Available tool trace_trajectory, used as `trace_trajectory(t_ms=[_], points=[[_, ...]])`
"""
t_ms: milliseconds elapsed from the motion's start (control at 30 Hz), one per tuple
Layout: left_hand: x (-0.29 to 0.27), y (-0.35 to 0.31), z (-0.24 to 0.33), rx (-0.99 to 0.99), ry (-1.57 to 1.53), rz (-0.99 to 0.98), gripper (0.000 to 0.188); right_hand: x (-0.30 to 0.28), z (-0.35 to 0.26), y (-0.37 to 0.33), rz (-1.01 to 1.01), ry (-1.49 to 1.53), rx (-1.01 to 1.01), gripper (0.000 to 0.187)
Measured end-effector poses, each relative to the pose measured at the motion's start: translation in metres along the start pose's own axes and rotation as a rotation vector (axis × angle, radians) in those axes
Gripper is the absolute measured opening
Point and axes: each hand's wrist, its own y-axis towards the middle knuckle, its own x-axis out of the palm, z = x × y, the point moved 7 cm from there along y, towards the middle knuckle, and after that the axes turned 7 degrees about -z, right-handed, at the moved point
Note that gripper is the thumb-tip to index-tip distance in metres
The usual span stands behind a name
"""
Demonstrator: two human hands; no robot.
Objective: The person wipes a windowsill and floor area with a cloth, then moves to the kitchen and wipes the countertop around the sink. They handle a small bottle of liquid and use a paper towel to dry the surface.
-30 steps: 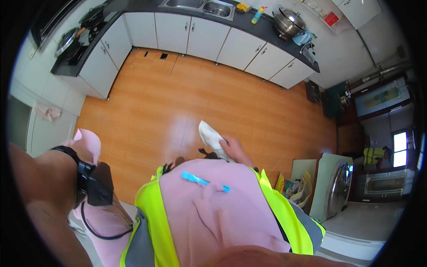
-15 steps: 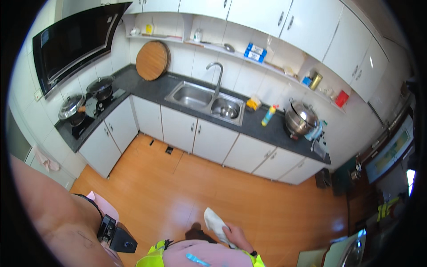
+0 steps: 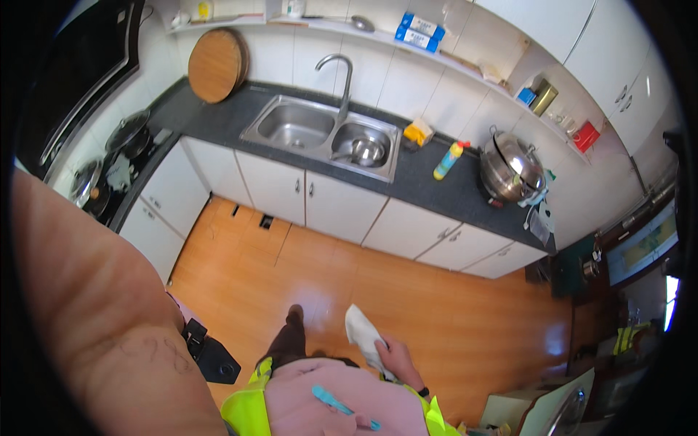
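Note:
My right hand point(image 3: 398, 363), low in front of my body, is closed round a white cloth point(image 3: 362, 333) that points up and away from it over the floor. A large part of the left side is filled by my left hand and wrist point(image 3: 94, 283), raised very close to the camera; its fingers are out of sight. A black strapped device point(image 3: 211, 354) shows beside that wrist. I wear a pink top point(image 3: 327, 396) with a light-blue clip point(image 3: 338, 405) on it and a bright yellow vest point(image 3: 251, 403).
Ahead runs a dark counter point(image 3: 283, 161) with a double steel sink point(image 3: 294, 123), a yellow bottle point(image 3: 448, 160) and a steel pot point(image 3: 512, 171). Round wooden boards point(image 3: 216, 65) lean in the corner. Pots point(image 3: 127, 134) stand on the stove at left. An appliance point(image 3: 542, 407) is at lower right.
The view has moved closer to the counter, and a foot shows stepping forward. My left hand now fills more of the left side. My right hand still holds the cloth.

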Motion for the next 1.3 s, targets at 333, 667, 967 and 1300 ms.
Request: trace_trajectory(t_ms=[333,667,967,1300], points=[[0.090,-0.029,-0.169,0.043,-0.160,0.009,0.050,-0.057,0.002,0.106,0.290,0.068,0.129,0.031],[0.214,-0.019,-0.289,0.039,-0.380,0.157,0.051,-0.124,-0.024,0.209,0.398,0.170,0.228,0.033],[0.329,-0.034,-0.332,-0.133,-0.412,0.333,0.052,-0.168,-0.008,0.214,0.501,0.142,0.342,0.031],[0.550,-0.163,-0.349,-0.867,-0.572,-0.567,0.041,-0.323,0.079,0.299,0.613,0.113,0.169,0.033]])
